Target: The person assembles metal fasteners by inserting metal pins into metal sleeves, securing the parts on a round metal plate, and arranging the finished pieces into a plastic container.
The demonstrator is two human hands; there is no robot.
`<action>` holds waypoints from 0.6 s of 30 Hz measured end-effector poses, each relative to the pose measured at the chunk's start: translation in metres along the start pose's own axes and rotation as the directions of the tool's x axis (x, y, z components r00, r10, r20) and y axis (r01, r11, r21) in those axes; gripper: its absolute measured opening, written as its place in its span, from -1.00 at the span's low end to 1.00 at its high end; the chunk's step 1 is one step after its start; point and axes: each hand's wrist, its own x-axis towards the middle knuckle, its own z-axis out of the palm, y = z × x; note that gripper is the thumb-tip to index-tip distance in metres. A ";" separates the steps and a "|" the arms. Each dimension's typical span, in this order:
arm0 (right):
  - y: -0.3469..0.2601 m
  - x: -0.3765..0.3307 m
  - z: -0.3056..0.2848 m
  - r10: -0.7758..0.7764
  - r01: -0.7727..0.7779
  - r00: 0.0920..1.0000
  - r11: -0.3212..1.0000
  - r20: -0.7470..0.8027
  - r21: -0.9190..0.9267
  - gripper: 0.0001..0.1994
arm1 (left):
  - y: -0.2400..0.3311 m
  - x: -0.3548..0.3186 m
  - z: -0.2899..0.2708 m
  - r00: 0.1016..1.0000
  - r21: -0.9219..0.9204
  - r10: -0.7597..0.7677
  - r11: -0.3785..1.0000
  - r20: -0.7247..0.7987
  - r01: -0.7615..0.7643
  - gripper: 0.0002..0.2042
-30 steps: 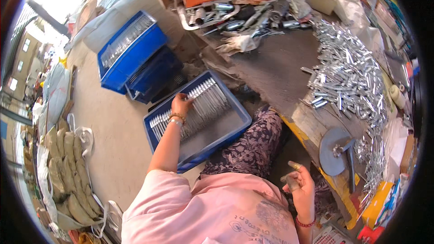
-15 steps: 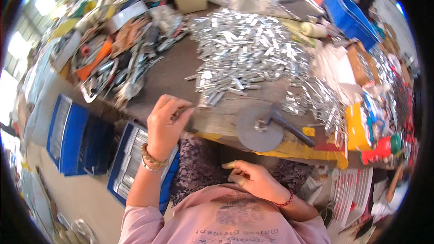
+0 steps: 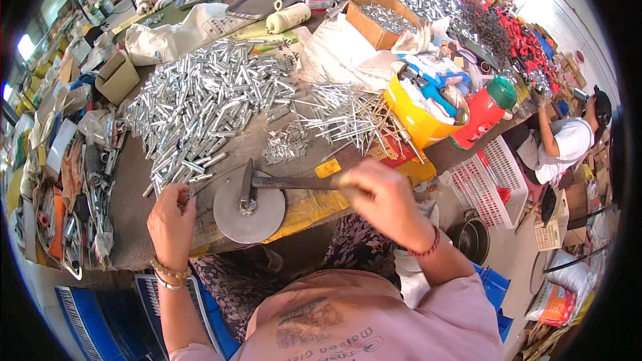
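Observation:
My left hand is closed in a pinch beside the round grey metal disc, at the bench's near edge. A thin metal rod sticks out from its fingertips toward the disc. On the disc, a hammer rests with its head over a small lump of metal at the centre. My right hand, slightly blurred, is closed round the end of the hammer's handle. Beyond the disc spread a large heap of silvery metal tubes, a pile of thin rods and a small pile of tiny metal bits.
Right of the rods stand a yellow container of bottles and a red flask with a green lid. Mixed tools and scraps crowd the left. Blue crates stand below the bench. Co-workers sit at far left and right.
The view has swung to the right. My right hand has moved from my lap up to the hammer's handle and taken hold of it. My left hand stays pinched on the thin rod.

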 end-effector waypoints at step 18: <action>0.009 0.038 0.069 -0.443 0.434 0.891 0.895 -0.102 -0.102 -0.93 | 0.002 -0.040 0.005 0.939 -0.159 0.291 0.952 0.184 -0.263 -0.75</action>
